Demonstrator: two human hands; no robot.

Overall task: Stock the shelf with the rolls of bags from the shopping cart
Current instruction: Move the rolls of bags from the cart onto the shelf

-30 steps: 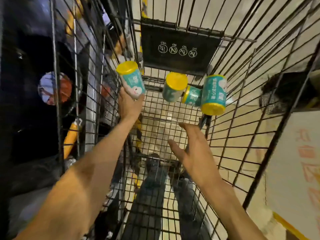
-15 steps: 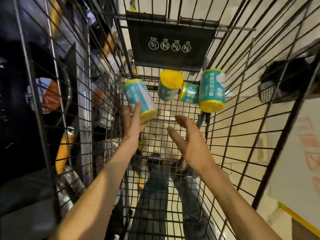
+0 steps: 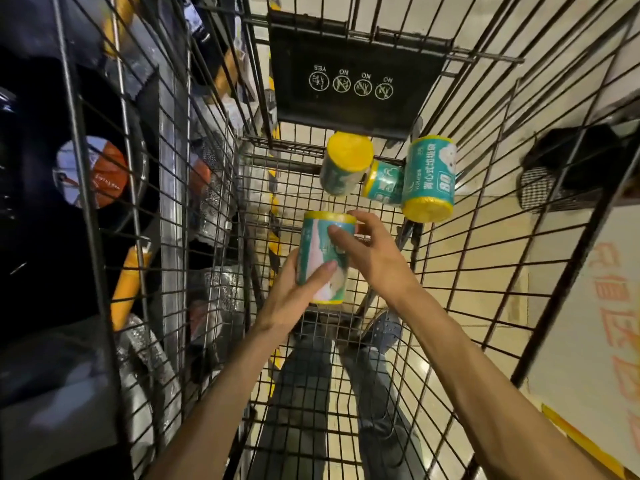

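I look down into a wire shopping cart [image 3: 460,258]. A teal roll of bags with yellow ends [image 3: 323,251] is upright between both hands over the cart's middle. My left hand [image 3: 294,296] grips its lower part, thumb across the front. My right hand [image 3: 367,251] holds its upper right side, fingers curled over the label. Three more teal and yellow rolls lie at the cart's far end: one end-on [image 3: 346,164], one small between [image 3: 382,181], one lengthwise [image 3: 429,178].
A black child-seat flap with warning icons [image 3: 356,77] hangs at the cart's far end. Dark shelves with goods, a round labelled item [image 3: 91,171] and an orange tube [image 3: 130,282], stand left of the cart. Tiled floor and a white sign [image 3: 595,341] are on the right.
The roll in my left hand has come from the cart's left wall to the middle and turned upright. My right hand has moved in and taken hold of it.
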